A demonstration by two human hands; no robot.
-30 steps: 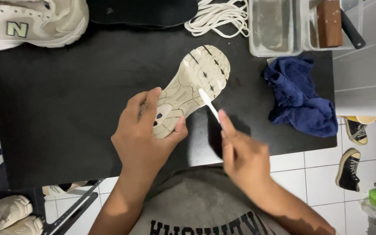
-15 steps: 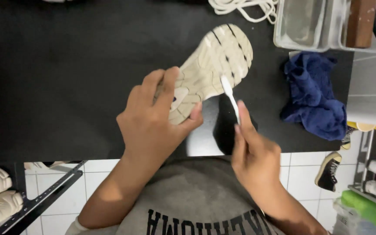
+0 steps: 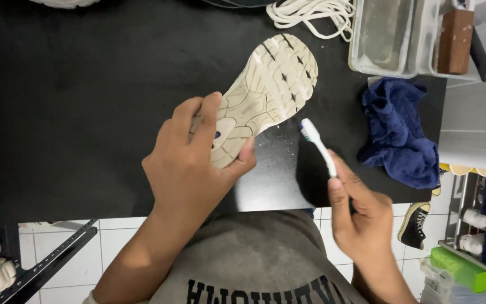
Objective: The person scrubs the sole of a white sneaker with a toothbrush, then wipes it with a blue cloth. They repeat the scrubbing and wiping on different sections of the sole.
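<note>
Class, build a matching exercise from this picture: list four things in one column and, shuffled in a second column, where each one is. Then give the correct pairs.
Things:
1. beige sneaker turned sole-up
2. white toothbrush
3. crumpled dark blue cloth
4. white coiled shoelaces

Places:
A. at the black table's far edge
B. held at the heel by the left hand
C. beside the clear plastic tub
D. gripped in the right hand

Pairs: 1-B, 2-D, 3-C, 4-A
</note>
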